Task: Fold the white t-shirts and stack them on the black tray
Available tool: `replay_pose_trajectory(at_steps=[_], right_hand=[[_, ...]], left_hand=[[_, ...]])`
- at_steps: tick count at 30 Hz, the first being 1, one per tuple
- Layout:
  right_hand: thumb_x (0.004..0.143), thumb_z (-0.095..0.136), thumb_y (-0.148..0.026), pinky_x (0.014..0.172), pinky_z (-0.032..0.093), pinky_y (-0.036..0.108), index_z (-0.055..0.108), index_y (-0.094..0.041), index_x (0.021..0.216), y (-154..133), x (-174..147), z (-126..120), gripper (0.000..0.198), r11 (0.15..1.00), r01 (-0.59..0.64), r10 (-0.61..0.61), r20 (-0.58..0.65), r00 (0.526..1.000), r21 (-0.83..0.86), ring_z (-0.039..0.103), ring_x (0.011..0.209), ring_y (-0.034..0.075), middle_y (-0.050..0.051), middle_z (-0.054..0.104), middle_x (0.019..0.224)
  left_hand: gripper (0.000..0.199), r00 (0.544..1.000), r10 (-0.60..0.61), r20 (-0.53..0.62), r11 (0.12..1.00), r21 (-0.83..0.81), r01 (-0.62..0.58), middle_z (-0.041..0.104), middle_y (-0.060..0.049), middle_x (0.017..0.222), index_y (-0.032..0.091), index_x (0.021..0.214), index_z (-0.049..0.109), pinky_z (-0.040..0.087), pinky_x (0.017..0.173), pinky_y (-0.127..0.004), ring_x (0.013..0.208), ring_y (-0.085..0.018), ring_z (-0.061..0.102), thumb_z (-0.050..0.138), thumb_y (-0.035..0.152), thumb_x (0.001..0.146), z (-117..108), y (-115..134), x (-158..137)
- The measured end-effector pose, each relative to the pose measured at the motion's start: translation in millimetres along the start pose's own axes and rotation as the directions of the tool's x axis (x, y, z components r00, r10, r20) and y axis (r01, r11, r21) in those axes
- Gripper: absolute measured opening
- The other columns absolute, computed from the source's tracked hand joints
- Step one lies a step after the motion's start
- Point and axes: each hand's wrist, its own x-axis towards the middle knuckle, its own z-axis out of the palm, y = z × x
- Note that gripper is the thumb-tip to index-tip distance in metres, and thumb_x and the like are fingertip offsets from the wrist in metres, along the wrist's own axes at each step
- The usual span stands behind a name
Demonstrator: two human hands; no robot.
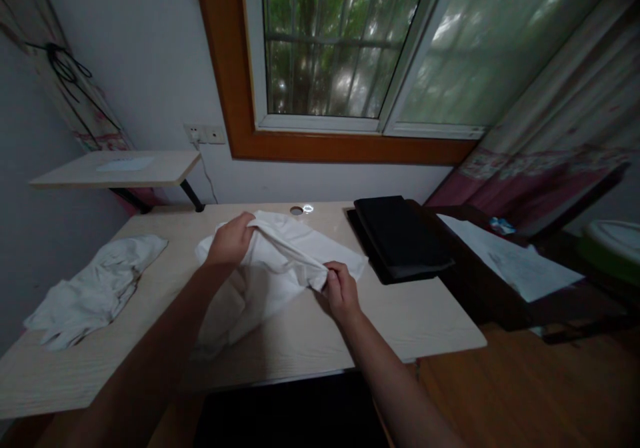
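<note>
A white cloth garment [285,255] lies partly bunched on the light wooden desk [400,321], and its exact kind cannot be made out. My left hand [233,238] is closed on its upper left part. Lower down on the right, my right hand [343,291] pinches an edge of the same garment, with the thumb on top. A raised fold runs between the two hands. The left forearm covers some of the fabric's lower left side. Farther left on the desk rests a second crumpled white cloth [100,288], apart from both hands.
Black folders or flat cases [400,238] are stacked at the desk's right. A small raised shelf [120,168] stands at the back left. Beyond the right edge, papers [505,258] lie on a dark surface. The window [345,48] is behind the desk.
</note>
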Motion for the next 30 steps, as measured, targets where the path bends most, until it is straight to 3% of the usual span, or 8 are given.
replay_pose_trajectory(at_steps=[4,9,12,15,17,19,24,30], right_hand=[[0.104,0.044,-0.035,0.084,0.056,0.038,0.054,-0.025,0.134,-9.0,8.1,7.7,0.033,0.999,0.023,-0.032,0.192,0.981,0.049,0.067,0.087,0.020,0.010,0.067,0.120],[0.100,0.055,-0.036,0.094,0.055,0.044,0.044,-0.027,0.146,-12.5,13.7,9.9,0.048,0.985,0.125,-0.146,0.199,0.969,0.116,0.063,0.111,0.024,0.014,0.050,0.145],[0.099,0.055,-0.033,0.104,0.050,0.050,0.044,-0.027,0.145,-11.6,15.8,8.7,0.048,0.984,0.161,-0.173,0.164,0.971,0.083,0.051,0.133,0.029,0.015,0.047,0.148],[0.098,0.058,-0.032,0.108,0.048,0.053,0.045,-0.027,0.144,-9.6,16.6,9.8,0.048,0.983,0.173,-0.180,0.149,0.972,0.055,0.046,0.138,0.030,0.014,0.048,0.147],[0.097,0.060,-0.032,0.102,0.052,0.051,0.043,-0.027,0.146,-7.8,16.1,11.9,0.052,0.986,0.160,-0.166,0.136,0.977,0.053,0.050,0.133,0.030,0.015,0.048,0.146],[0.096,0.062,-0.034,0.095,0.056,0.048,0.040,-0.028,0.148,-6.1,15.0,13.9,0.057,0.989,0.136,-0.141,0.107,0.984,0.051,0.055,0.125,0.029,0.015,0.047,0.145],[0.089,0.069,-0.048,0.100,0.053,0.054,0.030,-0.028,0.154,-3.5,12.9,15.1,0.078,0.990,0.135,-0.137,0.042,0.990,0.033,0.047,0.137,0.035,0.017,0.038,0.153],[0.079,0.078,-0.060,0.117,0.038,0.064,0.010,-0.029,0.162,-3.4,11.7,19.5,0.112,0.986,0.169,-0.168,0.135,0.977,0.001,0.030,0.151,0.038,0.017,0.025,0.165]], left_hand=[[0.014,0.945,-0.221,-0.240,0.891,-0.444,0.096,0.066,-0.002,0.086,0.022,0.101,0.058,0.048,0.080,-0.032,0.084,-0.022,0.064,0.051,0.032,0.094,-11.1,28.8,21.2],[0.017,0.844,-0.347,-0.408,0.501,-0.842,-0.201,0.060,0.002,0.087,0.024,0.095,0.048,0.049,0.081,-0.026,0.082,-0.015,0.060,0.057,0.039,0.093,-20.1,61.8,50.1],[0.012,0.776,-0.273,-0.569,0.699,-0.672,-0.246,0.059,0.001,0.087,0.024,0.096,0.047,0.047,0.087,-0.028,0.087,-0.016,0.059,0.055,0.033,0.094,-36.3,61.5,60.6],[0.006,0.964,-0.070,-0.258,0.921,-0.389,-0.038,0.056,0.001,0.074,0.023,0.089,0.054,0.047,0.084,-0.031,0.083,-0.021,0.061,0.058,0.028,0.090,-52.8,53.6,63.7],[0.006,0.999,-0.044,-0.031,0.961,-0.276,0.034,0.055,0.001,0.069,0.023,0.083,0.056,0.047,0.080,-0.032,0.080,-0.023,0.061,0.057,0.027,0.087,-58.0,53.0,62.8],[0.010,0.996,-0.092,-0.005,0.939,-0.334,0.085,0.056,0.000,0.069,0.022,0.079,0.057,0.048,0.077,-0.031,0.079,-0.023,0.061,0.056,0.029,0.087,-57.6,59.0,60.3],[0.016,0.948,-0.317,-0.025,0.467,-0.874,0.133,0.060,0.001,0.075,0.019,0.088,0.060,0.052,0.068,-0.026,0.073,-0.017,0.062,0.061,0.035,0.086,-44.9,89.0,55.3],[0.025,0.979,-0.188,0.084,-0.073,-0.995,0.072,0.071,-0.006,0.107,0.020,0.112,0.060,0.057,0.088,-0.037,0.098,-0.019,0.069,0.054,0.039,0.096,-38.8,119.4,49.7]])
